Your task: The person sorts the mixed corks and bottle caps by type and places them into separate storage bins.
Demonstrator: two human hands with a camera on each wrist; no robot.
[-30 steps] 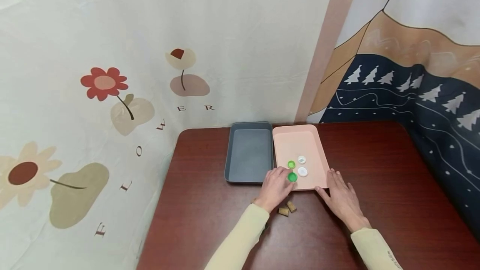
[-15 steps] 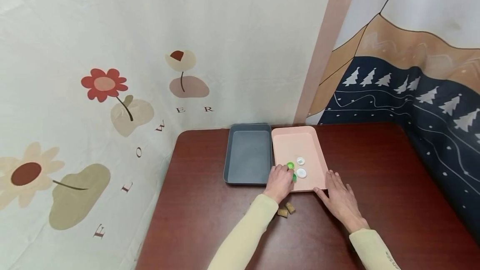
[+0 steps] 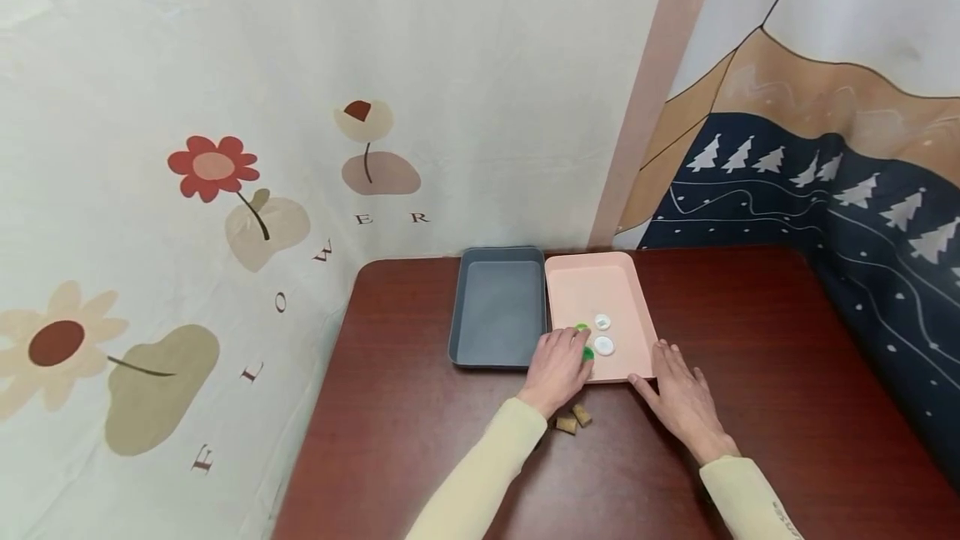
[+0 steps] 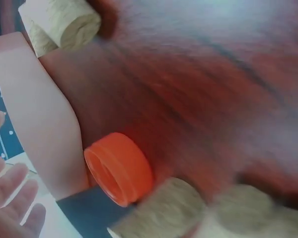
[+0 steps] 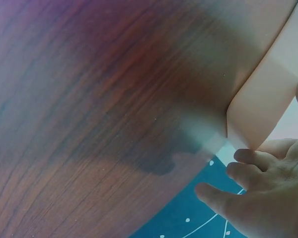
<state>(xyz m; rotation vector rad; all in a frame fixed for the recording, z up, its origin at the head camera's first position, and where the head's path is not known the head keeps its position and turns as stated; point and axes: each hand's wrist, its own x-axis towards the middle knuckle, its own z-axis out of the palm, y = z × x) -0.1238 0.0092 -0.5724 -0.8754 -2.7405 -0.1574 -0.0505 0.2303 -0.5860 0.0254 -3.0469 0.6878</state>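
Note:
Inside the pink tray lie two white bottle caps and two green ones, the nearer a darker green bottle cap. My left hand reaches over the tray's near left side, its fingers and thumb at the green caps. They partly cover both, so a pinch cannot be made out. Flat along the tray's near right corner, my right hand rests with straight fingers. The left wrist view shows an orange bottle cap on its side outside the pink tray, with corks beside it.
A dark grey tray stands directly left of the pink one. Two corks lie on the brown table in front of the pink tray. Behind the table hangs a printed cloth.
My left hand first shifts further over the green caps, then draws back slightly; its fingers now cover more of both. The right hand keeps its place, and the caps stay about where they lie.

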